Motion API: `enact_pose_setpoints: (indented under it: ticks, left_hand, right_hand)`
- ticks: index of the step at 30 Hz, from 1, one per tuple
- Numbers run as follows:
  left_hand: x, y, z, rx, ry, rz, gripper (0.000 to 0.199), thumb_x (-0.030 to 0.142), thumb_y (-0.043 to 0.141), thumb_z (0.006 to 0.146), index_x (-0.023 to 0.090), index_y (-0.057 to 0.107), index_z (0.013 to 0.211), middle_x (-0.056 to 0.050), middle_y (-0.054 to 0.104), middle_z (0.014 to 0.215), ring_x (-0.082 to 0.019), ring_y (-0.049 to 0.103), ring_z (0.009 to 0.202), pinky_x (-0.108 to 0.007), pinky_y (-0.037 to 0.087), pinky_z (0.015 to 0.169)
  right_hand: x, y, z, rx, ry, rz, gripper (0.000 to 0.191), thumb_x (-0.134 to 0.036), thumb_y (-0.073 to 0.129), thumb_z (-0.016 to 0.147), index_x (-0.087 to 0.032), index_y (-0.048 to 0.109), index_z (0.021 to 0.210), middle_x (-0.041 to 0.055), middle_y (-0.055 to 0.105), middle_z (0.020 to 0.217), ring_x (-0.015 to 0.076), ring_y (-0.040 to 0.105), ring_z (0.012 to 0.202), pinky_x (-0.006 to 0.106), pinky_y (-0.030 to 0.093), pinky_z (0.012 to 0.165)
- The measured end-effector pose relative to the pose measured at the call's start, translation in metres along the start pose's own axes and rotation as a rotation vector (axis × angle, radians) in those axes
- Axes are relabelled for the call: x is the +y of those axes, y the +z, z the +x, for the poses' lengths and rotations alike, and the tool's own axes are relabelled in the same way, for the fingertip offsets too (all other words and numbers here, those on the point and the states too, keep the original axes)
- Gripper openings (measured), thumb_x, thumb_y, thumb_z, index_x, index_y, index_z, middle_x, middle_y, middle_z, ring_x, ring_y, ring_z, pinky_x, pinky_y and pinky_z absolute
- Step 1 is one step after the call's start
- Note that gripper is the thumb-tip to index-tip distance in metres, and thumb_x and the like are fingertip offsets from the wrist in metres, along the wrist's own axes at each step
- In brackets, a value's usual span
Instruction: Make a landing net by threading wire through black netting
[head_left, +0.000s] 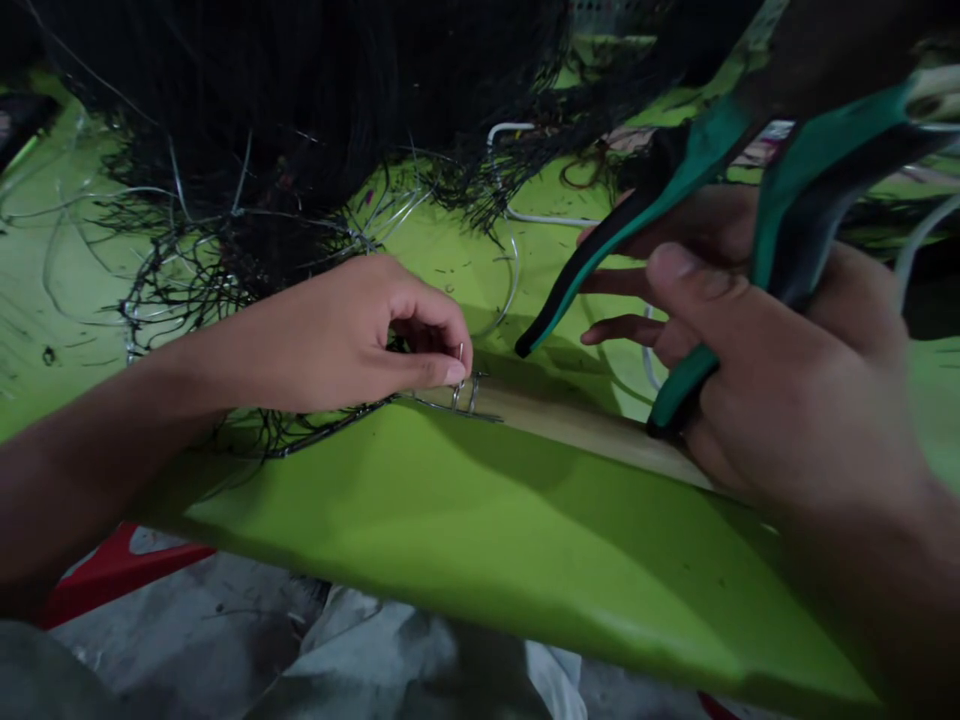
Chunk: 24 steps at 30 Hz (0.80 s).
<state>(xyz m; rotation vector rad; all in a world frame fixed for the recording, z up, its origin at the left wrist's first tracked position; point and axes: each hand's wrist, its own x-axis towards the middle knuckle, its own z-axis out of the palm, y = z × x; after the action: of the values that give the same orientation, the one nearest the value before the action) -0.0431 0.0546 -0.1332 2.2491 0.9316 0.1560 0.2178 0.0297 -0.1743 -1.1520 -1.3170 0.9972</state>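
Between the thumb and forefinger of my left hand [360,335] is a short piece of thin wire [458,380], pinched just above a wooden stick [570,425]. More wire loops round the stick beside my fingertips. My right hand [795,390] has pliers [795,190] with green and black handles in its grip, the handles spread apart and the head pointing up and away. The jaws are dark and partly cut off at the top. Black netting [180,280] runs under my left wrist to the stick's left end.
A large heap of black strands [300,90] covers the back of the green table [480,500]. Clear line [67,225] lies tangled at the left, and a bent white wire [555,218] lies behind my hands. Below the table's front edge is a red stool [120,580].
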Motion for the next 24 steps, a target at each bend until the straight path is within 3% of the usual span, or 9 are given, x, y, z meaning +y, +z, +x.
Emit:
enact_pose_setpoints:
  ticks: [4, 9, 15, 18, 22, 24]
  left_hand:
    - [0.001, 0.002, -0.002, 0.044, 0.108, 0.078, 0.020, 0.032, 0.062, 0.101, 0.022, 0.078, 0.096, -0.002, 0.078, 0.092, -0.016, 0.071, 0.079, -0.028, 0.053, 0.072]
    - [0.010, 0.007, -0.008, 0.117, 0.224, 0.381, 0.028, 0.033, 0.052, 0.105, 0.029, 0.078, 0.097, -0.002, 0.078, 0.098, -0.021, 0.072, 0.091, -0.036, 0.054, 0.079]
    - [0.020, 0.011, -0.011, 0.199, 0.326, 0.682, 0.050, 0.026, 0.035, 0.109, 0.024, 0.075, 0.078, -0.001, 0.076, 0.081, -0.020, 0.068, 0.073, -0.040, 0.052, 0.072]
    - [0.016, 0.012, -0.008, 0.216, 0.323, 0.598, 0.039, 0.026, 0.044, 0.107, 0.024, 0.076, 0.085, 0.001, 0.077, 0.083, -0.019, 0.069, 0.075, -0.040, 0.052, 0.076]
    - [0.011, 0.013, -0.006, 0.146, 0.100, 0.290, 0.023, 0.029, 0.056, 0.103, 0.022, 0.075, 0.093, 0.001, 0.077, 0.088, -0.018, 0.069, 0.078, -0.036, 0.050, 0.073]
    - [0.011, 0.013, -0.006, 0.178, 0.043, 0.207, 0.021, 0.028, 0.056, 0.102, 0.021, 0.073, 0.093, 0.000, 0.077, 0.088, -0.016, 0.069, 0.078, -0.033, 0.048, 0.068]
  right_hand:
    - [-0.002, 0.001, -0.001, -0.011, 0.009, -0.032, 0.003, -0.026, 0.073, 0.094, -0.028, 0.074, 0.094, 0.0035, 0.071, 0.103, 0.0277, 0.075, 0.096, 0.037, 0.065, 0.064]
    - [-0.004, 0.003, -0.002, 0.025, 0.007, -0.009, 0.005, -0.022, 0.074, 0.091, -0.026, 0.076, 0.093, 0.0002, 0.071, 0.096, 0.0244, 0.076, 0.088, 0.036, 0.066, 0.063]
    - [-0.006, 0.003, -0.004, 0.059, 0.025, -0.006, 0.006, -0.025, 0.080, 0.088, -0.028, 0.079, 0.093, 0.0007, 0.071, 0.096, 0.0214, 0.077, 0.085, 0.032, 0.068, 0.060]
    - [-0.008, 0.003, -0.005, 0.072, 0.037, -0.011, 0.005, -0.025, 0.080, 0.090, -0.028, 0.078, 0.093, 0.0003, 0.070, 0.094, 0.0204, 0.077, 0.087, 0.029, 0.068, 0.059]
    - [-0.009, 0.003, -0.004, 0.042, 0.049, 0.015, 0.006, -0.022, 0.077, 0.090, -0.028, 0.077, 0.088, 0.0000, 0.069, 0.094, 0.0194, 0.077, 0.089, 0.026, 0.067, 0.057]
    - [-0.009, 0.004, -0.004, 0.042, 0.057, 0.042, 0.007, -0.022, 0.077, 0.088, -0.029, 0.077, 0.086, 0.0001, 0.068, 0.093, 0.0201, 0.077, 0.088, 0.027, 0.068, 0.056]
